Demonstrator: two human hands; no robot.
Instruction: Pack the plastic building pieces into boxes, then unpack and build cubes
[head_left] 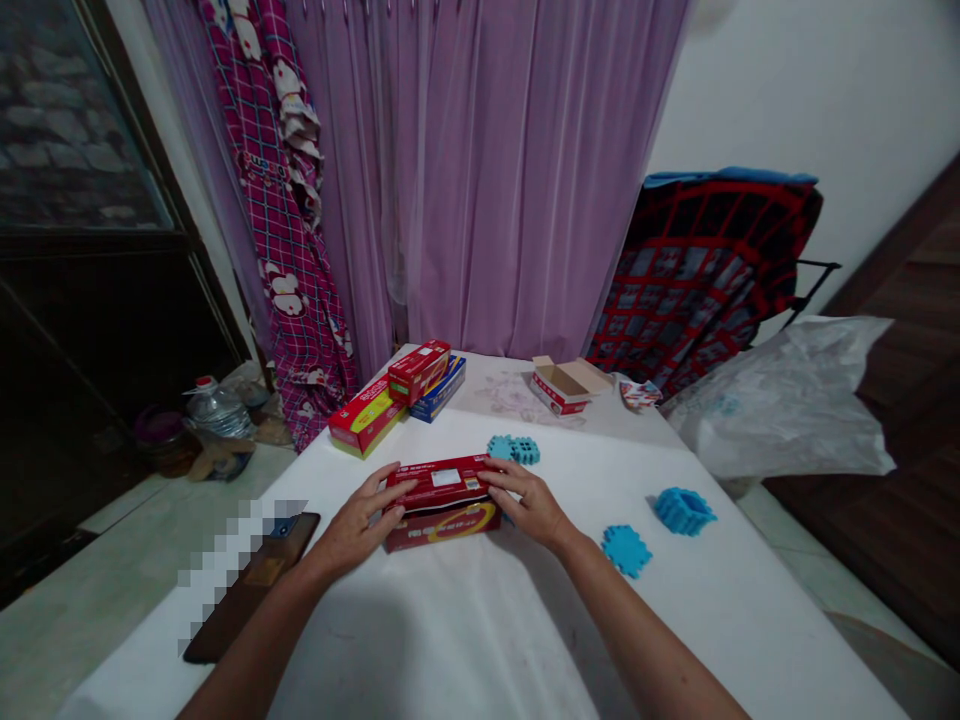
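A dark red cardboard box (442,500) with a white label on top lies lengthwise in front of me on the white table. Along its front, a thin dark gap shows below the lid's edge. My left hand (364,520) grips the box's left end, fingers over the lid and front. At the opposite end, my right hand (529,500) holds the top right corner, its fingers resting on the lid. Just behind the box are light-blue notched plastic pieces (514,449). The thumbs are partly hidden.
Back left, a red box (420,370) rests on a red-and-yellow box (366,418) and a blue box (439,390). An opened carton (562,385) stands back right. Blue pieces (684,510) and a flat one (627,551) lie right, a phone (259,590) left. A plastic bag (780,400) overhangs the right edge.
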